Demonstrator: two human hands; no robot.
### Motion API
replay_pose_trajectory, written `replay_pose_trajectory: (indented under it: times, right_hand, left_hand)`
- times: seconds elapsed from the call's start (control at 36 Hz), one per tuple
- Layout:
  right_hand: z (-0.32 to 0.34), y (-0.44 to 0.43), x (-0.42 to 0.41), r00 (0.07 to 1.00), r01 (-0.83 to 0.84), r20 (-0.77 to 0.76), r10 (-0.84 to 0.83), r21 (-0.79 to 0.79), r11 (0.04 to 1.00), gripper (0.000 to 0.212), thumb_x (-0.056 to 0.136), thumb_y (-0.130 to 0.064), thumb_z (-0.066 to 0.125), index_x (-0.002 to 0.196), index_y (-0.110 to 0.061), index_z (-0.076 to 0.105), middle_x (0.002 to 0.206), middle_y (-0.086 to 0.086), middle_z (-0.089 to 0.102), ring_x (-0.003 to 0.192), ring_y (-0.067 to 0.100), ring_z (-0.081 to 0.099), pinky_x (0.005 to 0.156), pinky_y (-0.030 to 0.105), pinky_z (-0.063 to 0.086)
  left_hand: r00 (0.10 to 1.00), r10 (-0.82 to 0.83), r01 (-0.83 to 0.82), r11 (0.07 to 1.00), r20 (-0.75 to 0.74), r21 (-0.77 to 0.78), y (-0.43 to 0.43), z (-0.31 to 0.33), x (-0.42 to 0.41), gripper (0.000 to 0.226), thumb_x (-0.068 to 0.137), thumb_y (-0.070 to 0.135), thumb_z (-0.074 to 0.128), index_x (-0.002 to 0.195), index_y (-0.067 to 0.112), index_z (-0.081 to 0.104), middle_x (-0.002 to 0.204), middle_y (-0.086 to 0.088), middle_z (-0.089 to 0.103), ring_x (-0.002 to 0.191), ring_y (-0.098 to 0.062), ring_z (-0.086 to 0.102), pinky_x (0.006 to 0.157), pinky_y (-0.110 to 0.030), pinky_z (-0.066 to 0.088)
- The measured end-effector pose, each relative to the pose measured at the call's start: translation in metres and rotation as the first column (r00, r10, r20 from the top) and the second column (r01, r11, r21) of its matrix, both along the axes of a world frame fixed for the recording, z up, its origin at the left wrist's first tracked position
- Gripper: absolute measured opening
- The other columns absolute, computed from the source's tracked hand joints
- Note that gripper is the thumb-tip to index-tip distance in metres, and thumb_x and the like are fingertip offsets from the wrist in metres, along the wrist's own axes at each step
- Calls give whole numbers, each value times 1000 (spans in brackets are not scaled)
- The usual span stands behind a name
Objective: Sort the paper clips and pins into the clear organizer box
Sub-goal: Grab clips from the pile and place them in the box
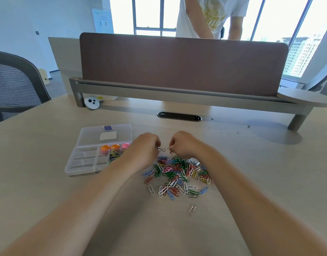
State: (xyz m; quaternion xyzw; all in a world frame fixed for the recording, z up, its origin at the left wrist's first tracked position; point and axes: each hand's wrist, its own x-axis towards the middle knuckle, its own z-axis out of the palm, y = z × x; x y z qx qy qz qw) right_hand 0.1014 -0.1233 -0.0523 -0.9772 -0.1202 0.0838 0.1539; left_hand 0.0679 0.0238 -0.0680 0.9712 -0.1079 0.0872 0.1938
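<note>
A heap of coloured paper clips (177, 174) lies on the desk in front of me. Over its far edge my left hand (143, 148) pinches a small binder clip (161, 149) by its wire handles. My right hand (183, 144) faces it, fingers curled round another small metal clip (169, 148). The clear organizer box (81, 163) stands open to the left, its lid (105, 134) laid back. Its far compartments hold round orange and pink pins (114, 147) and dark binder clips (114, 156). One silver paper clip (192, 208) lies apart, nearer me.
A brown desk divider (183, 63) on a grey rail closes the far side. A cable grommet (179, 116) sits behind my hands. A small white round gadget (92, 102) rests far left. A mesh chair (14, 85) stands at left; a person in a white shirt (210, 17) stands beyond the divider.
</note>
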Motion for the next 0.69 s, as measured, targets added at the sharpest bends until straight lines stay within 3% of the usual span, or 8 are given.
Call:
replay_pose_trajectory:
  times: [0.14, 0.25, 0.44, 0.53, 0.58, 0.69]
  right_hand:
    - [7, 3, -12, 998, -13, 55, 9, 71, 997, 24, 96, -7, 54, 113, -5, 71, 115, 10, 70, 101, 24, 65, 82, 29, 49]
    - [14, 9, -19, 997, -1, 81, -9, 121, 993, 21, 95, -12, 55, 115, -9, 63, 116, 9, 67, 104, 25, 61, 84, 32, 47]
    - [30, 34, -37, 992, -40, 126, 15, 198, 979, 6, 92, -15, 51, 94, -15, 56, 90, -1, 67, 87, 18, 59, 70, 29, 40]
    - [36, 51, -41, 991, -75, 126, 48, 222, 972, 14, 93, -13, 49, 102, -16, 59, 101, 1, 68, 96, 19, 63, 74, 28, 44]
    - [40, 64, -43, 989, -109, 123, 83, 225, 968, 24, 94, -11, 48, 113, -14, 63, 111, 3, 66, 101, 19, 63, 78, 26, 44]
    - [45, 91, -49, 984, -145, 139, 113, 248, 958, 20, 92, -8, 52, 104, -9, 67, 98, 4, 67, 93, 19, 64, 69, 24, 42]
  left_hand:
    - [1000, -19, 19, 1000, 3, 2, 5, 7, -9, 24, 89, 10, 57, 111, 15, 67, 108, -2, 58, 101, -19, 56, 79, -22, 37]
    - [999, -13, 14, 999, 34, -36, 17, 13, -18, 21, 89, 16, 60, 109, 17, 66, 107, -2, 63, 94, -17, 58, 78, -25, 43]
    - [998, 30, -24, 994, 55, -105, 54, 29, -40, 8, 86, 24, 66, 91, 21, 61, 87, 7, 61, 83, -14, 59, 66, -26, 44]
    - [996, 75, -70, 992, 44, -108, 74, 35, -51, 11, 88, 26, 65, 87, 19, 56, 84, 5, 62, 76, -15, 58, 60, -24, 42]
    - [994, 101, -97, 989, 30, -114, 88, 37, -56, 9, 89, 24, 64, 87, 19, 57, 85, 3, 62, 78, -17, 59, 64, -26, 45]
    - [992, 126, -126, 986, -6, -109, 119, 36, -61, 4, 88, 23, 65, 86, 21, 63, 85, 7, 62, 84, -13, 59, 65, -22, 44]
